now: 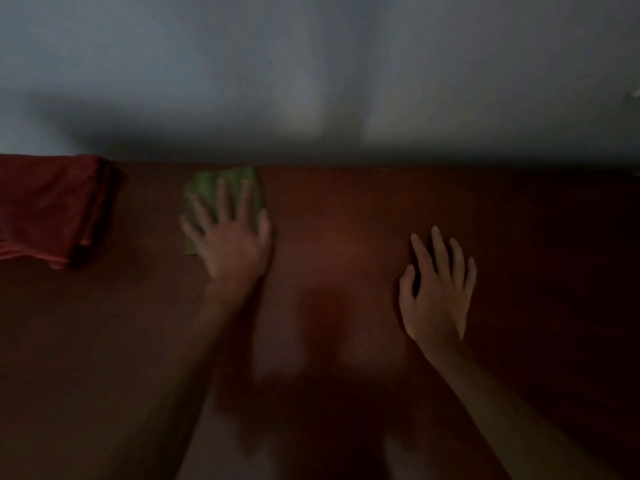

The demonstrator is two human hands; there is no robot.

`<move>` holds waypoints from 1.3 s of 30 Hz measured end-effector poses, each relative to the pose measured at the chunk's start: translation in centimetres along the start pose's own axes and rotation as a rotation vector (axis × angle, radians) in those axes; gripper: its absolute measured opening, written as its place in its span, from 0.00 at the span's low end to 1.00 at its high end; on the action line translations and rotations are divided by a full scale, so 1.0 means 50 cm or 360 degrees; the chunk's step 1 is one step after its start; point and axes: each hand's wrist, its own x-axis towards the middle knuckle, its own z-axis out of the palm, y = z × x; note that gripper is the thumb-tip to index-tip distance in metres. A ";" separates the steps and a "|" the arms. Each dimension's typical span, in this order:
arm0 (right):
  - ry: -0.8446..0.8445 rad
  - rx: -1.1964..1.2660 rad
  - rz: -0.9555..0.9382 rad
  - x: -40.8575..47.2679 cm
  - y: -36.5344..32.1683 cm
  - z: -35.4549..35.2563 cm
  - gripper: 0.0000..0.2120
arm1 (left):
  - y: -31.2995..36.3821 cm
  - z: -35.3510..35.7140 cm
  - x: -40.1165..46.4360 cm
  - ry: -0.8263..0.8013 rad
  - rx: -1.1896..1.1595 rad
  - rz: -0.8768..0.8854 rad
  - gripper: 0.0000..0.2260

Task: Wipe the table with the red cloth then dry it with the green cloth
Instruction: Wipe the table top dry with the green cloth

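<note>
The scene is dim and blurred. A folded green cloth (207, 188) lies flat on the dark brown table (346, 209) near its far edge. My left hand (230, 237) presses down on the cloth with fingers spread, covering its lower right part. A folded red cloth (52, 206) rests at the far left of the table, apart from both hands. My right hand (438, 289) lies flat on the bare table to the right, fingers apart, holding nothing.
A pale grey wall (311, 64) rises right behind the table's far edge. The table surface stretches dark to the right and toward me. Nothing else stands on it in view.
</note>
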 end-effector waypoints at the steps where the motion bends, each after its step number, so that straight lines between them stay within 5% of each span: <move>1: 0.0006 0.0000 0.0005 0.000 0.000 0.000 0.24 | 0.066 0.012 -0.003 0.0006 0.0001 0.0136 0.28; 6: 0.0045 0.0079 0.0048 0.007 0.001 0.003 0.25 | 0.336 0.045 -0.059 -0.0129 -0.0018 0.1134 0.26; 9: 0.0062 0.0154 0.0108 0.004 0.004 0.002 0.26 | 0.351 0.049 -0.074 -0.0202 -0.0001 0.1416 0.26; 11: 0.0084 0.0149 0.0086 0.005 0.004 -0.003 0.25 | 0.290 0.042 -0.044 -0.0113 -0.0091 0.1302 0.26; 18: 0.0080 0.0145 0.0085 0.006 -0.002 -0.006 0.25 | -0.135 -0.031 0.134 0.0049 0.0082 0.0097 0.27; 23: 0.0027 0.0057 0.0072 0.007 0.000 0.000 0.25 | -0.114 -0.021 0.089 0.0049 0.0014 -0.0263 0.28; 30: 0.0057 0.0174 0.0026 0.008 0.003 0.006 0.28 | 0.297 0.044 -0.068 0.0055 -0.0005 0.0722 0.26; 33: 0.0257 0.0662 0.0214 0.011 0.013 0.006 0.29 | 0.442 0.068 -0.114 -0.0039 0.0044 0.1285 0.24; 36: 0.0319 0.1003 0.0263 0.005 0.016 -0.008 0.28 | 0.450 0.065 -0.109 -0.0111 0.0088 0.1363 0.25; 39: 0.0110 0.1204 -0.0048 -0.002 0.069 -0.029 0.31 | 0.354 0.036 -0.087 -0.0048 0.0092 0.1156 0.25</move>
